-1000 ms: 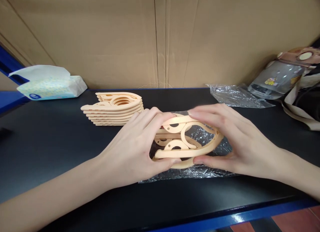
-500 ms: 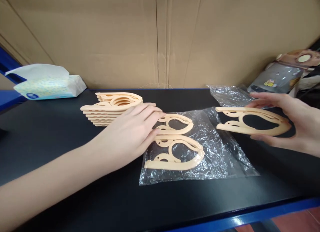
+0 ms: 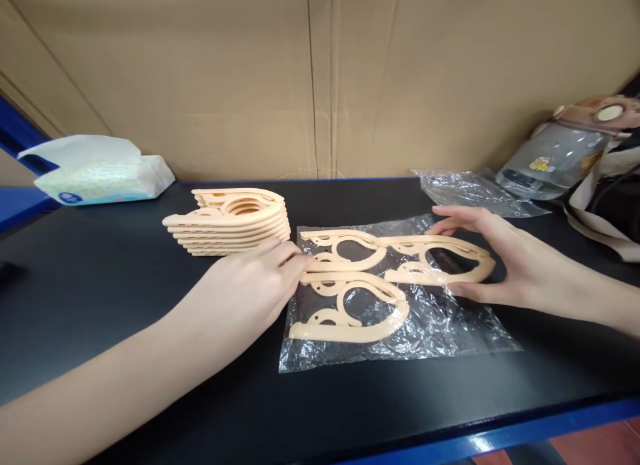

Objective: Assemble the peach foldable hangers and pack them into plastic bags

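Note:
Peach plastic folding clothes hangers, all folded, lie on the dark table. My right hand (image 3: 500, 265) grips one folding hanger (image 3: 475, 273) between thumb and fingers, its narrow ends over the clear plastic bag (image 3: 440, 325). Two more hangers sit at the bag's left part: an upper hanger (image 3: 373, 259) and a lower hanger (image 3: 350, 333); I cannot tell whether they are in it or on it. The fingers of my left hand (image 3: 260, 278) are closed at the upper hanger's left end, their tips partly hidden. Behind that hand rises a neat stack of hangers (image 3: 230, 230).
A tissue pack (image 3: 105, 175) is at the back left. Another clear bag (image 3: 470, 190) lies at the back right, beside a transparent bottle (image 3: 555, 151) with a strap (image 3: 595, 218). Cardboard (image 3: 225, 85) stands behind the table, whose front edge is blue (image 3: 480, 441).
My right hand has brought its hanger leftward, over the bag and near the upper hanger. My left hand has drawn back slightly toward me, and its fingers have curled in.

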`<state>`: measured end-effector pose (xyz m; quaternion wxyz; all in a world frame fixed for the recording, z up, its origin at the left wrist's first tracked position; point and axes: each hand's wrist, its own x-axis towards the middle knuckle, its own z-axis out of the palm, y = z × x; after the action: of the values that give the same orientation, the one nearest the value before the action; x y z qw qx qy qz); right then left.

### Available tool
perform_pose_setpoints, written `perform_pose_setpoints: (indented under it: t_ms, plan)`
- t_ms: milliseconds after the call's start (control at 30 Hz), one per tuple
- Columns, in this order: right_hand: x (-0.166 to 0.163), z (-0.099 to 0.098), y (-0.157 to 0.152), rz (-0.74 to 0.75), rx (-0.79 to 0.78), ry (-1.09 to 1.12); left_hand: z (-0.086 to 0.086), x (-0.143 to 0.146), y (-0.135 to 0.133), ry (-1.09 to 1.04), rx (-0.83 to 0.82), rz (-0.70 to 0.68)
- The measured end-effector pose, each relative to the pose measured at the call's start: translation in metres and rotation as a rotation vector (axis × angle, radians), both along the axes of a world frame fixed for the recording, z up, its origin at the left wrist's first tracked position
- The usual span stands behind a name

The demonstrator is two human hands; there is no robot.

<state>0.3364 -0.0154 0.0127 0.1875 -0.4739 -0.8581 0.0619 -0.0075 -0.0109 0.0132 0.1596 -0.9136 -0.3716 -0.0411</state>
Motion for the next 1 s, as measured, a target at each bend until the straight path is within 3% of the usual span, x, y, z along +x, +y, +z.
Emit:
perform_pose_setpoints:
  t_ms: [267,467,700,1000]
  plan:
    - [-0.024,-0.018,0.012,0.079,-0.01,0.051,-0.002,-0.005,-0.003,-0.068,0.013,-0.014]
    - [-0.014,-0.012,0.006,0.074,0.018,-0.072,-0.004,-0.009,-0.01,-0.089,0.081,0.064]
    - [-0.014,-0.013,0.006,0.007,-0.094,0.056,-0.002,-0.006,-0.01,-0.229,-0.051,0.186]
    - [-0.039,-0.015,0.023,0.108,-0.133,0.157,-0.007,-0.009,-0.007,-0.299,-0.113,0.221]
